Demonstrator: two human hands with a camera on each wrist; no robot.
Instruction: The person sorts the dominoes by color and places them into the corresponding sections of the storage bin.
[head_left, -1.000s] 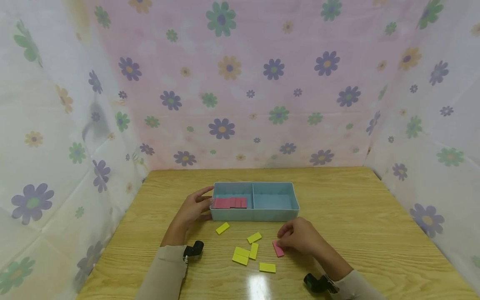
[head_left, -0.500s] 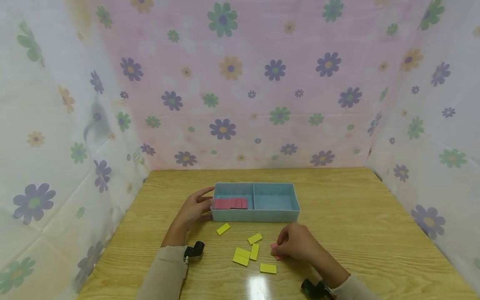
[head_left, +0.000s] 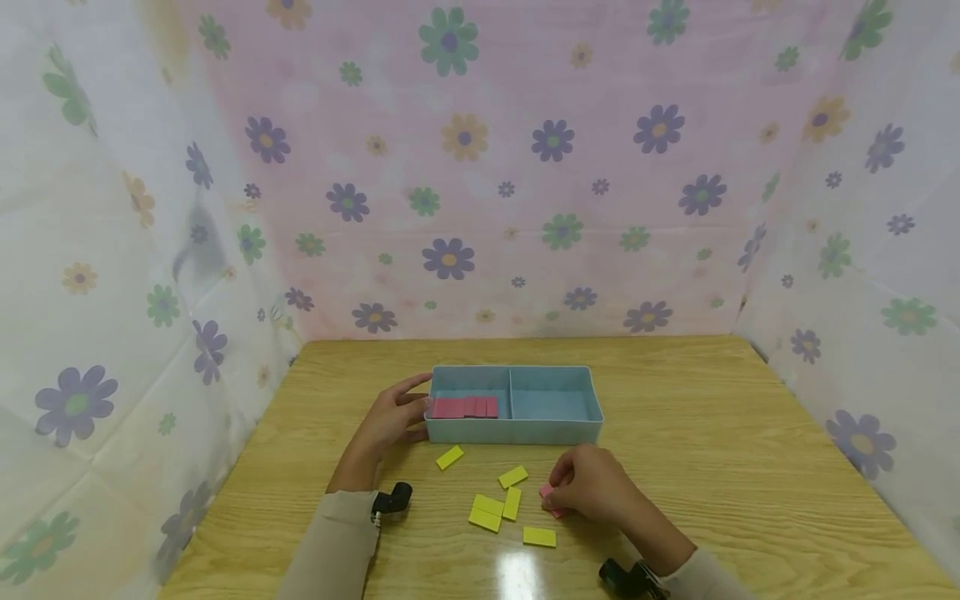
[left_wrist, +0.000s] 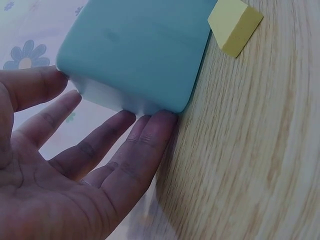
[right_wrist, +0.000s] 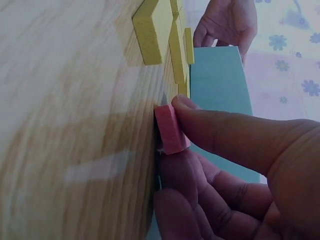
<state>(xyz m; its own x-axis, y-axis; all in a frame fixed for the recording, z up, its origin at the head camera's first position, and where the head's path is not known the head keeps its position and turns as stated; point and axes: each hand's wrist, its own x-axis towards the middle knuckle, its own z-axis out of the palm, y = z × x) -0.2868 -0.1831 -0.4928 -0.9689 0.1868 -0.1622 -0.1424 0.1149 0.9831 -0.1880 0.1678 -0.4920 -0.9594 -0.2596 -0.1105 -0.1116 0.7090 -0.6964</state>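
Observation:
The light-blue two-compartment box [head_left: 480, 432] stands mid-table, with several pink blocks [head_left: 448, 407] in its left compartment. My left hand [head_left: 386, 425] touches the box's left end with spread, gently bent fingertips [left_wrist: 160, 120]; the thumb lies apart from them on the same end. In front of the box, my right hand [head_left: 600, 483] pinches a small flat pink block [right_wrist: 170, 129] between thumb and fingers, at table level. The fingers partly hide that block in the head view. Several yellow blocks [head_left: 539, 537] lie flat on the wood to its left.
The box's right compartment [head_left: 555, 400] shows a bare floor. One yellow block [head_left: 450, 457] lies near the box's front left corner. The wooden table [head_left: 750, 483] extends to both sides, and flowered cloth [head_left: 480, 167] hangs behind and at the sides.
My right hand has shifted slightly left, and its fingers have come round the pink block, which they now pinch. The left hand stays at the box; the head view has shifted slightly.

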